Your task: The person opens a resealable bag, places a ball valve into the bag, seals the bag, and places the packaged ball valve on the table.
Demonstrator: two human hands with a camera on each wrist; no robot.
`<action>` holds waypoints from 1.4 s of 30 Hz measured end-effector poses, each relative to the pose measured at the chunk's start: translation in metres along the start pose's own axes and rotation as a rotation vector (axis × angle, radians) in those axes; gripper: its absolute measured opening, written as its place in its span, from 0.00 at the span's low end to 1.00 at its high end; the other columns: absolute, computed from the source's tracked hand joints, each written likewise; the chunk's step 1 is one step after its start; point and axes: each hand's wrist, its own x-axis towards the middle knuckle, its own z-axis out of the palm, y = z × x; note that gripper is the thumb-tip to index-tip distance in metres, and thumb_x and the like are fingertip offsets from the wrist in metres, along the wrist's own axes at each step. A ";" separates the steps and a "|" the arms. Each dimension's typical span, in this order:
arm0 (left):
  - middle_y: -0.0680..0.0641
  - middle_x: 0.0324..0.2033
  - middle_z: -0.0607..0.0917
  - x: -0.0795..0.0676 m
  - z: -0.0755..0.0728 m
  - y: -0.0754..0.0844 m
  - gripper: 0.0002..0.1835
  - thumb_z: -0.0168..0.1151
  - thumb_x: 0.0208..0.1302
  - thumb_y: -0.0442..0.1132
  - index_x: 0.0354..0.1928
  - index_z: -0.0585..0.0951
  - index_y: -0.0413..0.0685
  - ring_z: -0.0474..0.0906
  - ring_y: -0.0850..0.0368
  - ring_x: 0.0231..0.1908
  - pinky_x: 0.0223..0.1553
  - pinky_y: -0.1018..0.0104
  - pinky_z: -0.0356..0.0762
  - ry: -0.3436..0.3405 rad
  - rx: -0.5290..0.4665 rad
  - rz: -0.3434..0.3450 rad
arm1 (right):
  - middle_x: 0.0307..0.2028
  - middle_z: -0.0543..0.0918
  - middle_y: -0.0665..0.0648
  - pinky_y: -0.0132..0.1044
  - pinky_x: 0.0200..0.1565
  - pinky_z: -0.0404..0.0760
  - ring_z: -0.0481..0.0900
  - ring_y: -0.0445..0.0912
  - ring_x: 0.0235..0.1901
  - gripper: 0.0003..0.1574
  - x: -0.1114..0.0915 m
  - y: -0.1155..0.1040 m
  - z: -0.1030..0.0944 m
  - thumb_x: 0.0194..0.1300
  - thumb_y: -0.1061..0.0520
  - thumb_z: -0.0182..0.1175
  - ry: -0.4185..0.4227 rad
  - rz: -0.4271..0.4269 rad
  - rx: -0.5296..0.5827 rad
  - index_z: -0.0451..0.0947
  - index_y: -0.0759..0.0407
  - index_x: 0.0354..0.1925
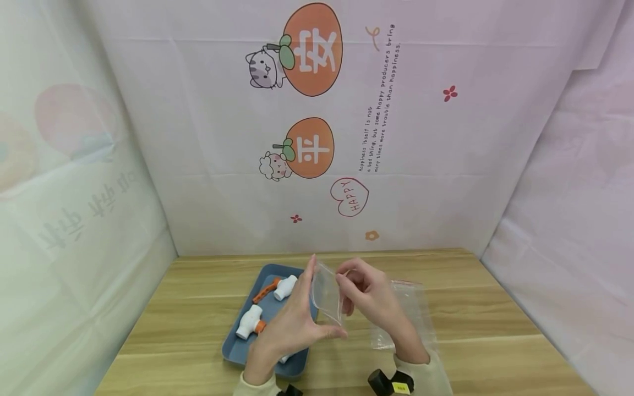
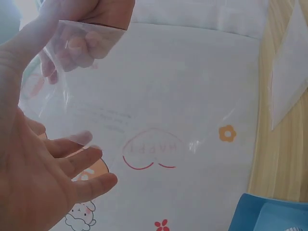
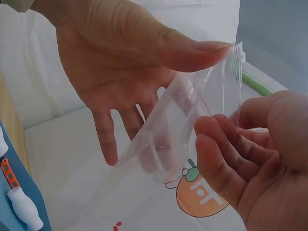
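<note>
A clear plastic zip bag (image 1: 327, 291) is held up between both hands above the wooden table. The left hand (image 1: 292, 330) is spread wide, its thumb and straight fingers bracing the bag's mouth; in the right wrist view the thumb (image 3: 192, 55) lies against the bag's top edge. Thumb and curled fingers of the right hand (image 1: 366, 291) pinch the bag's edge near the opening. Through the film in the left wrist view, the right hand's fingers (image 2: 79, 50) show. Nothing is visible inside the bag.
Left of the bag, partly behind the left hand, a blue tray (image 1: 271, 268) holds several white plastic fittings (image 1: 249, 322) with orange handles (image 1: 266, 290). More clear bags (image 1: 413, 308) lie flat on the table under the right forearm. Printed white cloth (image 1: 421, 209) encloses the table's back and sides.
</note>
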 end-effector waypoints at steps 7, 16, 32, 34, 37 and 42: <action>0.54 0.74 0.59 -0.001 -0.003 0.002 0.68 0.77 0.47 0.55 0.77 0.34 0.69 0.57 0.55 0.73 0.66 0.44 0.65 0.027 -0.059 0.012 | 0.20 0.80 0.59 0.40 0.19 0.80 0.79 0.45 0.16 0.09 -0.001 0.002 -0.005 0.74 0.67 0.49 -0.057 -0.020 0.058 0.74 0.63 0.49; 0.53 0.68 0.67 -0.001 -0.003 -0.003 0.65 0.75 0.49 0.56 0.78 0.38 0.62 0.58 0.48 0.72 0.65 0.38 0.64 0.110 -0.027 0.118 | 0.22 0.80 0.59 0.39 0.20 0.81 0.80 0.45 0.18 0.12 -0.001 0.002 -0.005 0.72 0.70 0.50 -0.052 -0.060 0.077 0.74 0.63 0.51; 0.50 0.63 0.68 0.001 0.000 -0.002 0.46 0.76 0.51 0.50 0.68 0.61 0.54 0.67 0.52 0.62 0.59 0.52 0.74 0.193 -0.046 0.179 | 0.26 0.80 0.62 0.39 0.21 0.82 0.80 0.46 0.18 0.13 -0.001 -0.001 -0.005 0.72 0.70 0.49 -0.053 -0.065 0.063 0.72 0.64 0.52; 0.49 0.63 0.71 0.000 -0.001 -0.002 0.45 0.76 0.52 0.47 0.68 0.61 0.50 0.70 0.52 0.61 0.57 0.54 0.76 0.178 -0.071 0.199 | 0.26 0.80 0.62 0.39 0.21 0.82 0.80 0.46 0.18 0.13 -0.001 -0.001 -0.004 0.72 0.69 0.49 -0.060 -0.065 0.061 0.72 0.64 0.52; 0.48 0.60 0.75 0.000 -0.003 -0.003 0.43 0.76 0.53 0.43 0.67 0.60 0.50 0.75 0.51 0.57 0.53 0.57 0.79 0.151 -0.102 0.203 | 0.26 0.80 0.62 0.39 0.21 0.82 0.80 0.46 0.19 0.13 -0.001 0.000 -0.003 0.73 0.69 0.49 -0.063 -0.067 0.068 0.72 0.63 0.53; 0.47 0.57 0.77 -0.003 -0.007 -0.006 0.43 0.75 0.54 0.42 0.67 0.60 0.54 0.76 0.52 0.56 0.51 0.59 0.79 0.131 -0.093 0.175 | 0.26 0.80 0.63 0.39 0.21 0.82 0.81 0.46 0.19 0.13 -0.003 0.001 -0.005 0.73 0.69 0.49 -0.053 -0.064 0.080 0.72 0.63 0.53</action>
